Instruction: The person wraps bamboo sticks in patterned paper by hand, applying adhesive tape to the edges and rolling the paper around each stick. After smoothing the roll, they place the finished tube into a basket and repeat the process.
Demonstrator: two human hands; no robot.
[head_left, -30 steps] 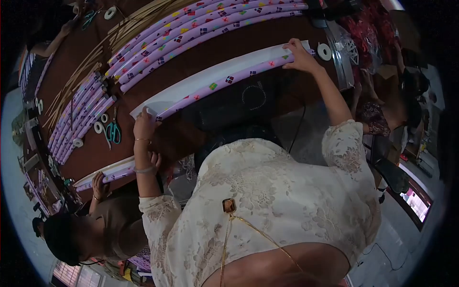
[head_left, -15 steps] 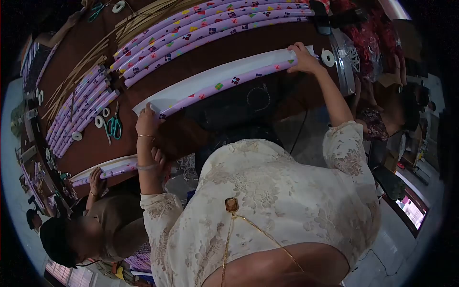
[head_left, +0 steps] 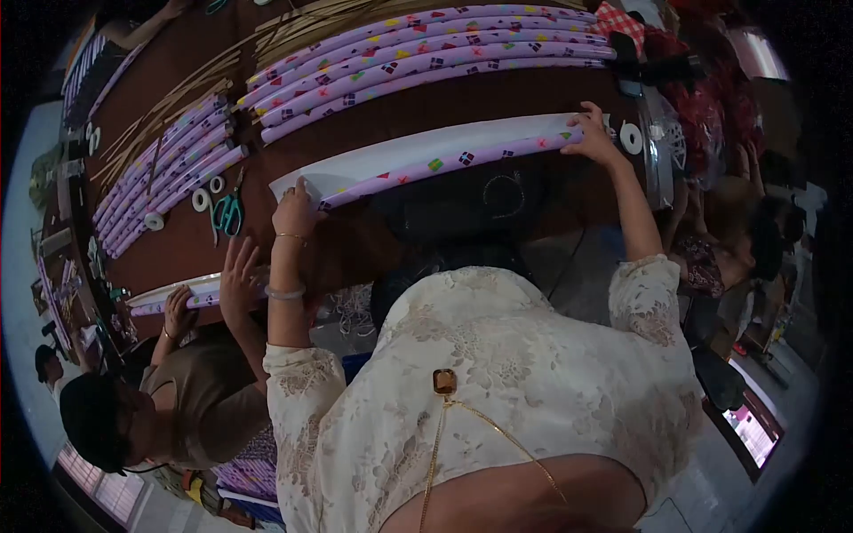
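A partly rolled sheet of purple patterned paper (head_left: 444, 164) lies along the table's near edge, its white underside (head_left: 426, 142) showing on the far side. My left hand (head_left: 298, 209) presses on its left end, fingers closed round the roll and the sheet's edge. At the right end, my right hand (head_left: 591, 135) grips the roll between thumb and fingers. A roll of white tape (head_left: 631, 138) lies just right of my right hand.
Finished purple rolls (head_left: 426, 62) lie across the back, with shorter-looking ones (head_left: 169, 178) at the left. Teal scissors (head_left: 228, 213) and more tape (head_left: 202, 201) lie left of my left hand. A co-worker (head_left: 191, 391) sits at the left with another roll (head_left: 195, 298).
The view has shifted, so the table and paper appear further right. Both my hands keep their hold on the roll. The co-worker's nearer hand has risen, fingers spread.
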